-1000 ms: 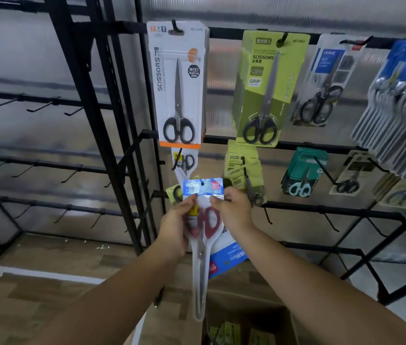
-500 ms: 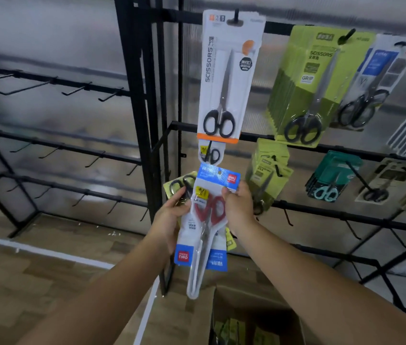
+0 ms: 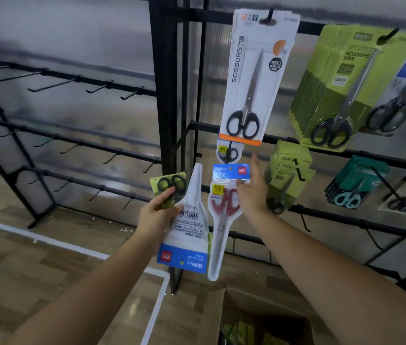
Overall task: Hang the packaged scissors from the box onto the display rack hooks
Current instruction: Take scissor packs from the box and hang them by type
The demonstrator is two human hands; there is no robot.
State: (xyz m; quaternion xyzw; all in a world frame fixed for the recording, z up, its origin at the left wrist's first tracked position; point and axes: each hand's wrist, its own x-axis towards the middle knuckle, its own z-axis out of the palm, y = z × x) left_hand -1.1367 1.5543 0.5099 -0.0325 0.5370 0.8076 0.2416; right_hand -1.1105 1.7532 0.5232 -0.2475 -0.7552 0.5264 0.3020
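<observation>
From the head camera I see my left hand (image 3: 157,215) curled around two packs at once: a clear, white-backed blister pack (image 3: 189,220) turned upside down, its blue header card at the bottom, and behind it a yellow-green pack of black-handled scissors (image 3: 169,188), with my thumb lying across both. My right hand (image 3: 251,192) is mostly spread, the fingers reaching up and apart, while the thumb side touches the top of the red-handled scissors pack (image 3: 224,210) just below its blue header. That pack hangs upright with its tip pointing down; I think it sits on a hook of the display rack (image 3: 169,95), but the hook itself is hidden behind the card, so I can't be sure whether the hand bears any of its weight. Above it hangs the tall white SCISSORS pack (image 3: 254,78), and to the right the green packs (image 3: 341,95) crowd their own hooks. The cardboard box (image 3: 259,317) stands open on the floor below my arms, with more yellow-green packs dimly visible inside.
</observation>
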